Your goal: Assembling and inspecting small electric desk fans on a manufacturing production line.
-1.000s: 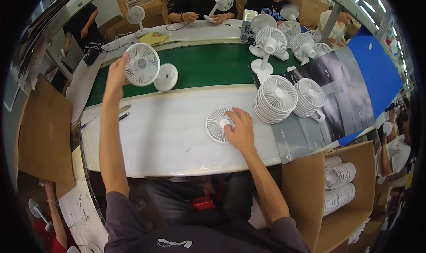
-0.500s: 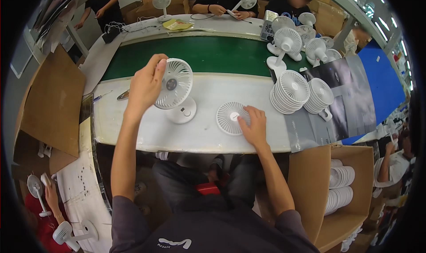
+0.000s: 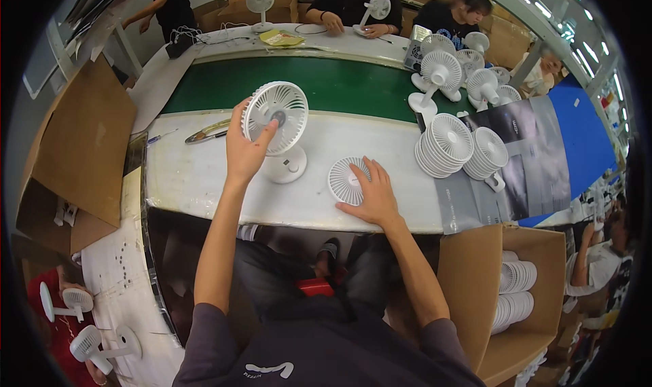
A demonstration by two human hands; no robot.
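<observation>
A white desk fan [image 3: 285,164] stands on the worktable in front of me, its blades showing with no front grille over them. My left hand [image 3: 246,146] grips the left side of its head, the thumb reaching to the grey hub in the middle. To the right, a round white fan grille [image 3: 344,183] lies on the white tabletop, face up. My right hand [image 3: 373,193] is on this grille, with the thumb at its near rim and the fingers curving over its right part. The hand hides some of the grille's right side.
Stacked white grilles [image 3: 449,139] stand at the right, with several assembled fans [image 3: 440,71] behind. Pliers [image 3: 204,134] lie at the left. A green belt [image 3: 326,81] crosses beyond the tabletop. An open cardboard box [image 3: 468,292] of grilles sits low right. Co-workers sit across the table.
My left hand has shifted from the top of the fan head to its left side, thumb now on the hub. The fan head has turned. My right hand has spread around the grille, which slid slightly left.
</observation>
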